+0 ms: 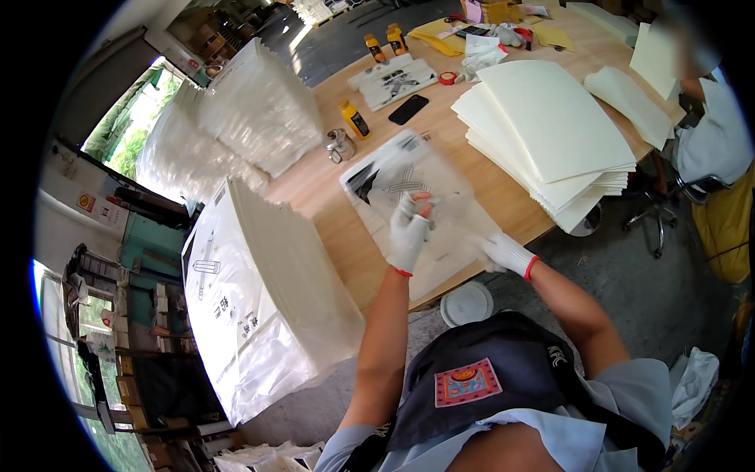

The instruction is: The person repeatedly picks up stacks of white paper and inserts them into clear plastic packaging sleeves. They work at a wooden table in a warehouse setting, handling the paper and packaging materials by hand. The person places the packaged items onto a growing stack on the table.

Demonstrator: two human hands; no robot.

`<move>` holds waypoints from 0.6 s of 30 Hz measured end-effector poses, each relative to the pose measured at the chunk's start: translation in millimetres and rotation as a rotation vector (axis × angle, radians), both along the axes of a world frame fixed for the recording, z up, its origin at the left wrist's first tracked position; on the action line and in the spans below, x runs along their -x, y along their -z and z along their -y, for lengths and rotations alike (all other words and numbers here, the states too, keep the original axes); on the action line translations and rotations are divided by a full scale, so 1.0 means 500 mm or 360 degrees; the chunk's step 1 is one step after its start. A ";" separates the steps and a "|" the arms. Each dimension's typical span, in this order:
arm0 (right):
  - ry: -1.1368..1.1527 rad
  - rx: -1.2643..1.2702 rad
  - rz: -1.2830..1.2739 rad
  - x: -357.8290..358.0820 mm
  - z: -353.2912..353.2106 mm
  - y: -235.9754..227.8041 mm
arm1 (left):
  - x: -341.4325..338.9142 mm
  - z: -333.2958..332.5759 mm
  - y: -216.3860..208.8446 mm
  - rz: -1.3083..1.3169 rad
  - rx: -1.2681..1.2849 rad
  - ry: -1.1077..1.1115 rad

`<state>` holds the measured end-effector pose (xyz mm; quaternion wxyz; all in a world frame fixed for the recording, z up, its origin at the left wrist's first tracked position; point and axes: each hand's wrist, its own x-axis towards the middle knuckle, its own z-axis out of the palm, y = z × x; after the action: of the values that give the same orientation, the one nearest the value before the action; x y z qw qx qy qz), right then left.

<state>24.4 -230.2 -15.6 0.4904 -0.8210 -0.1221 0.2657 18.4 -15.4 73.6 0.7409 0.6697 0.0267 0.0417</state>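
Observation:
A clear plastic bag (pixel 376 179) with black printing lies on the table in front of me, its near part blurred and lifted. My left hand (pixel 409 232), in a white knit glove with bare fingertips, is over the bag's middle, fingers curled in on its film. At the bag's near right edge, my right hand (pixel 507 253) in a similar red-cuffed glove has its fingers closed on the film. Right of the bag, a fanned stack of off-white sheets (pixel 550 118) rests on the table.
A tall stack of printed plastic bags (pixel 244 291) stands at the left. Wrapped bundles (pixel 259 106) rise behind it. Beyond the bag are a metal jar (pixel 339 146), an orange bottle (pixel 354 119), a black phone (pixel 408 109) and red tape (pixel 447 78). Another person's arm (pixel 712 118) shows far right.

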 end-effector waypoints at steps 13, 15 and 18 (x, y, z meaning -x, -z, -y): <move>-0.0192 0.0669 0.0529 0.042 -0.035 -0.204 | 0.146 0.177 -0.021 0.0874 -0.1023 0.0523; -0.0371 0.0682 0.0400 0.042 0.017 -0.263 | 0.131 0.159 -0.011 0.0461 -0.0688 0.0278; 0.0223 0.0333 0.1901 0.030 0.118 -0.251 | 0.121 0.120 0.022 0.0165 -0.0240 0.0098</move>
<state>9.6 -289.1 109.6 0.2702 -0.8780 -0.2950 -0.2630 -42.1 -75.5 62.6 0.6897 0.7211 -0.0356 0.0554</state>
